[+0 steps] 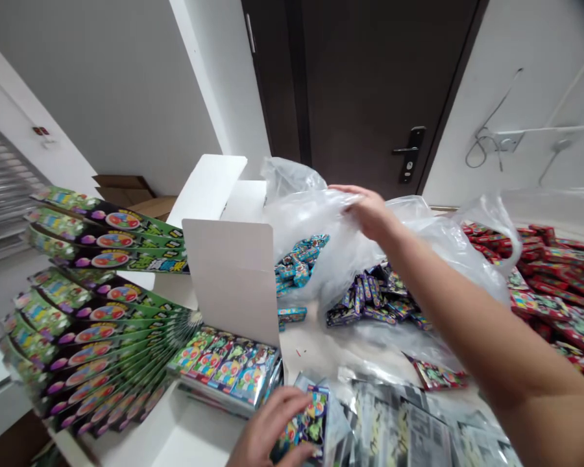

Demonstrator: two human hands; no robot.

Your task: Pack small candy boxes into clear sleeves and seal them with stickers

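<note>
The left hand [267,431] had its fingers curled around a foil packet [305,421] at bottom centre, just beside a white carton [233,279] already holding a packed row of packets [228,370]. Loose packets [365,295] remained heaped at centre. The right hand [370,211], fingers pressed together, lay on a clear plastic bag [448,253]; any pinch was hidden.
</note>
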